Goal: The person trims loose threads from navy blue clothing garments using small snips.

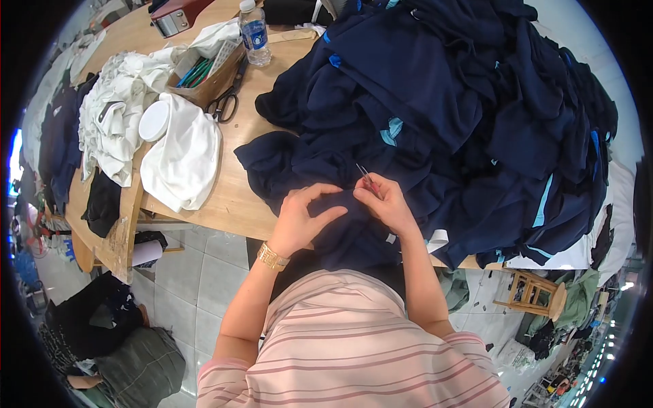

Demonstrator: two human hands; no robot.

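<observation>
My right hand (386,205) is closed around a small pair of thread snips (365,173), with the two thin pointed blades sticking out past the fingers, slightly apart. To its left is my left hand (303,216), its thumb and fingers apart in a C shape with nothing visible between them. Both hands are over a navy garment (333,234) that hangs over the table's front edge towards my lap. A large heap of navy garments (415,75) with light-blue trim spreads behind and to the right of my hands.
On the wooden table (235,207) at left lie white garments (180,160), a white round lid (154,121), black scissors (223,105) and a box of pens (197,71). A water bottle (255,34) stands behind them. A wooden stool (534,294) is at lower right.
</observation>
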